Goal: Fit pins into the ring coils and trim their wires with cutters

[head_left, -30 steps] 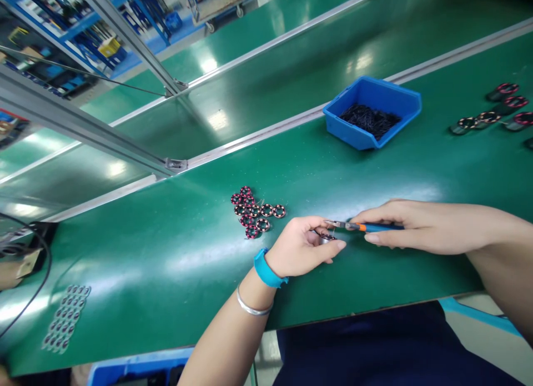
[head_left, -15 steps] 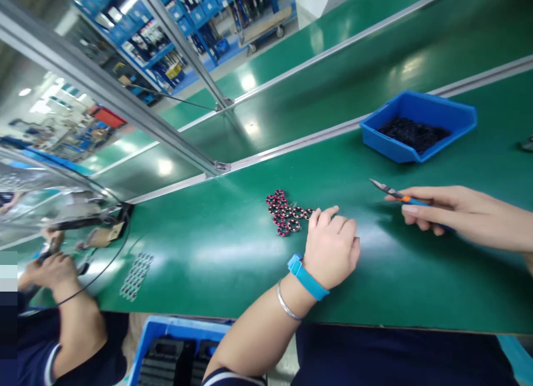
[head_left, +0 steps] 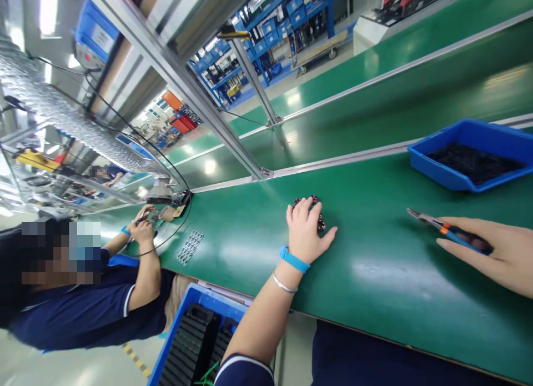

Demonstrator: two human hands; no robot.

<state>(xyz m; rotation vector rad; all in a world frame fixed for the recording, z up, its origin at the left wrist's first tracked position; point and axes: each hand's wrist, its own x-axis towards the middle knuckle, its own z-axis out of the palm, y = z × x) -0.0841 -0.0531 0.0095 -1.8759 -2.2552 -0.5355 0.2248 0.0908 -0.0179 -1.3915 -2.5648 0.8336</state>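
Note:
My left hand, with a blue strap and a silver bangle at the wrist, lies palm down over a cluster of small black ring coils wound with reddish copper wire. Its fingers are spread and the thumb stands apart; most of the coils are hidden beneath it. On the right, my right hand holds side cutters with blue and orange handles. Their metal jaws point left over the green bench, away from the coils.
A blue bin of dark thin parts stands at back right. Rows of small round parts lie to the left. A co-worker works at far left. A blue crate with black trays sits below the bench edge.
My left hand has moved from the right side of the coils onto them, fingers now spread. The cutters stay in my right hand. The view has shifted left, showing more of the co-worker.

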